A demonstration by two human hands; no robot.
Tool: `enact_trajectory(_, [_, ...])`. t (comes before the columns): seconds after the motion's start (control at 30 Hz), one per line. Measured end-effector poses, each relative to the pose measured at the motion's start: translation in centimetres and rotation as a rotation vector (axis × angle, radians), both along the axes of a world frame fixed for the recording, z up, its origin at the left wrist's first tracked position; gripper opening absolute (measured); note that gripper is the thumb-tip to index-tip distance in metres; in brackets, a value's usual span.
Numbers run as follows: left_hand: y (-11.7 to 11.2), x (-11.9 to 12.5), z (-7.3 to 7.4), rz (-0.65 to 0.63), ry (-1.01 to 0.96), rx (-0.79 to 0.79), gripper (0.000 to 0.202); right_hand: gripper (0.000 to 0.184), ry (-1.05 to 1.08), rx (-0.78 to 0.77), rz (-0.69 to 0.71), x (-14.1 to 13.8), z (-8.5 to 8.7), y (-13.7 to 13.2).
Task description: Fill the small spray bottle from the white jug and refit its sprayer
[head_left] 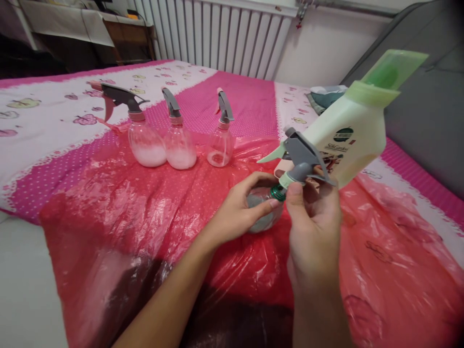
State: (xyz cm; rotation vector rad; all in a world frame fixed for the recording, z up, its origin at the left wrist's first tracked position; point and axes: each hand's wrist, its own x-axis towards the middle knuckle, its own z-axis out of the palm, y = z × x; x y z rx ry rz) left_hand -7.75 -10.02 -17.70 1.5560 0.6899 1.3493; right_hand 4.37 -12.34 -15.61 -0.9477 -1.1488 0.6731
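My left hand point(241, 208) is wrapped round a small clear bottle point(261, 221) with a green threaded neck, tilted toward the right. In my right hand point(315, 222) is a grey spray head point(302, 152) with a pale green trigger and collar, gripped by the collar. The collar sits at the mouth of the bottle; whether the threads are engaged I cannot tell. Just behind my right hand stands a large cream bottle point(353, 133) with a light green cap, its lower part hidden by the hand and spray head.
Three clear spray bottles with pink collars stand farther back: a left one point(147, 147) and a middle one point(181, 150) with whitish foamy contents, and a right one point(219, 147). Red plastic sheeting point(145, 217) covers part of the patterned bed. A radiator point(217, 36) is behind.
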Motion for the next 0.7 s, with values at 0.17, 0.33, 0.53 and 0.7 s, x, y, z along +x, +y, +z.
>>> enact_trajectory(0.17, [-0.02, -0.02, 0.02, 0.007, 0.010, -0.003, 0.028, 0.027, 0.002, -0.019, -0.001, 0.02, 0.26, -0.25])
enact_trajectory(0.33, [-0.09, -0.05, 0.07, 0.010, 0.021, -0.021, 0.028, 0.026, -0.003, -0.017, -0.011, -0.01, 0.24, -0.28])
enact_trajectory(0.53, [-0.08, -0.05, -0.01, 0.012, 0.012, -0.026, 0.027, 0.026, -0.013, -0.001, -0.003, -0.08, 0.08, -0.14])
enact_trajectory(0.7, [-0.06, -0.05, 0.01, 0.011, 0.013, -0.026, 0.028, 0.026, -0.005, 0.009, 0.006, -0.15, 0.02, -0.04])
